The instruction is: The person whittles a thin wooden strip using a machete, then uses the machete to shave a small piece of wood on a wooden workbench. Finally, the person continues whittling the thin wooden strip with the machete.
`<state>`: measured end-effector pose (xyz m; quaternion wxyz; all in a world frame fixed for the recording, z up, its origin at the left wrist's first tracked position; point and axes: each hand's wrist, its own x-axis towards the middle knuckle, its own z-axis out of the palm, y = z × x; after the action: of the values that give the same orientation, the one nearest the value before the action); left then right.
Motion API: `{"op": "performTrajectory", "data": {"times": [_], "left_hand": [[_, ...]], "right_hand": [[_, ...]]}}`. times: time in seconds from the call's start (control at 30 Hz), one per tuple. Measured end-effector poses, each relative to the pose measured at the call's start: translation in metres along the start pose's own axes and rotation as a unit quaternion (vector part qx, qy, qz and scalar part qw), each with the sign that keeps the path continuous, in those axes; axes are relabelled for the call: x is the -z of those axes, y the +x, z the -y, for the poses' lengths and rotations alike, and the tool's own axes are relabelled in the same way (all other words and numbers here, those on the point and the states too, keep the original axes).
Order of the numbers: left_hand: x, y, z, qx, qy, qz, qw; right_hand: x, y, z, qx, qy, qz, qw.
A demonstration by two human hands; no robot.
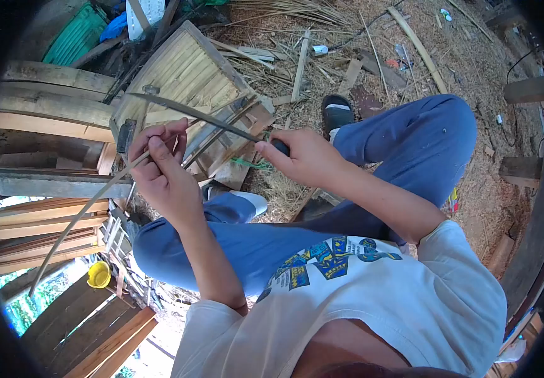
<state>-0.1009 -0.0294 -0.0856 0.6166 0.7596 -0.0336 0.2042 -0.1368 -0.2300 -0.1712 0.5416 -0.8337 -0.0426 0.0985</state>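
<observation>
My right hand [300, 157] is wrapped round the dark handle of a long-bladed knife [206, 118]. Its narrow grey blade points up and to the left, passing just above my left fingers. My left hand [168, 179] pinches a thin bamboo strip [83, 211] between thumb and fingers. From there the strip bends down to the lower left. Beyond the blade lies a slatted wooden piece [187, 69], which the blade overlaps in this view.
Stacked wooden beams [51, 113] line the left side, with a yellow bucket [99, 274] below them. Wood shavings, bamboo strips and a longer bamboo piece [418, 50] litter the ground ahead. A green corrugated sheet [76, 38] lies at upper left. Timber [533, 88] stands at right.
</observation>
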Motion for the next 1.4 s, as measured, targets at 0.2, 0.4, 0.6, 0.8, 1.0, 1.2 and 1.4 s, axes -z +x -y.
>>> {"op": "performTrajectory", "data": {"times": [0.2,0.4,0.6,0.8,1.0,1.2,1.4], "left_hand": [[0.01,0.005,0.007,0.033,-0.012,-0.037,0.999],[0.01,0.002,0.007,0.012,-0.013,-0.007,1.0],[0.01,0.004,0.005,0.01,-0.007,0.002,1.0],[0.005,0.005,0.004,-0.001,0.002,0.014,1.0],[0.007,0.004,0.003,0.006,-0.015,0.011,1.0],[-0.001,0.003,-0.003,-0.001,0.009,0.007,1.0],[0.004,0.006,-0.003,0.005,-0.003,0.01,1.0]], "right_hand": [[-0.003,0.013,-0.019,-0.04,-0.055,-0.014,0.998],[0.007,-0.002,0.009,-0.013,-0.056,0.001,0.998],[0.004,0.008,-0.024,-0.032,-0.089,-0.043,0.995],[0.016,-0.004,0.01,-0.009,-0.044,0.001,0.999],[0.013,0.017,-0.033,-0.09,-0.072,-0.009,0.993],[0.013,0.001,-0.001,-0.006,-0.035,-0.004,0.999],[0.013,0.016,-0.034,-0.089,-0.064,-0.012,0.994]]}}
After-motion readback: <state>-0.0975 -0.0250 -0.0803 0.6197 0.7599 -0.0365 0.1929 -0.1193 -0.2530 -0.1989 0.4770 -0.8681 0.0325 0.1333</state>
